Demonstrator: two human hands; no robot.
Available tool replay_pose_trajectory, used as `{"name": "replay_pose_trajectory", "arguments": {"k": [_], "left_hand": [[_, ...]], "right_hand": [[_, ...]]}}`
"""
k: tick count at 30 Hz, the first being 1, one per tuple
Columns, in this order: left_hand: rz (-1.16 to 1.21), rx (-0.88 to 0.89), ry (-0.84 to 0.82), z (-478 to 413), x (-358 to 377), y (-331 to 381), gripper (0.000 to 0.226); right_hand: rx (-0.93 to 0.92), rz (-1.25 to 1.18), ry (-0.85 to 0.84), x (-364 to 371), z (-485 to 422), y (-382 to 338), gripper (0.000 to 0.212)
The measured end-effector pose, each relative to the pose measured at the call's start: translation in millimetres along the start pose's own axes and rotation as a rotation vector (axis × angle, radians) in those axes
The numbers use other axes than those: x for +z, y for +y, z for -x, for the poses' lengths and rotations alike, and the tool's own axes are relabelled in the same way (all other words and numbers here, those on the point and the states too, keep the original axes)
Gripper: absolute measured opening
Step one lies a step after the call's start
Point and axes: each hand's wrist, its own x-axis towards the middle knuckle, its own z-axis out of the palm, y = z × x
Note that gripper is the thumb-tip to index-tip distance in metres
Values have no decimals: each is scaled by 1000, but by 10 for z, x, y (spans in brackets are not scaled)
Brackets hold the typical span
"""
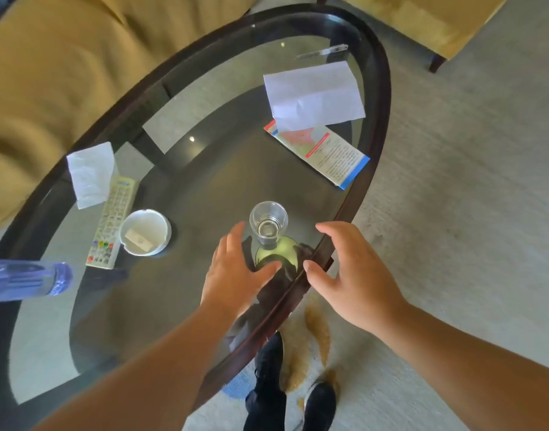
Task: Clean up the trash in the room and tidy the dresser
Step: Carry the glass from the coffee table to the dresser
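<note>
1. Down on the carpet (453,213), by the black shoes (320,405), is a brown stain (316,325).
2. Just past it, at the near edge of the glass desk (142,306), a clear glass (268,223) stands on a round green thing (276,253). It may be a bottle, but I cannot tell. It is close to the edge, so a bump could knock the glass off and break it.
3. The left hand (236,269) and right hand (351,272) reach in, one on each side. Both are open, with fingers spread, and hold nothing.
4. Farther off lie a tissue (91,174) on the left, then a leaflet (326,154) and a white paper (313,94) on the right.
</note>
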Motion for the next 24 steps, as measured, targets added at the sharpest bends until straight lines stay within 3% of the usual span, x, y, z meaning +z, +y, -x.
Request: {"name": "replay_pose_trajectory", "arguments": {"k": [12, 18, 24], "left_hand": [[288, -6, 69, -402, 307, -5, 76], [302, -45, 95, -457, 342, 63, 58], [221, 12, 81, -295, 161, 217, 62]], "right_hand": [[44, -28, 0, 235, -163, 100, 55], [40, -41, 12, 224, -146, 119, 55], [41, -45, 25, -27, -32, 42, 59]]}}
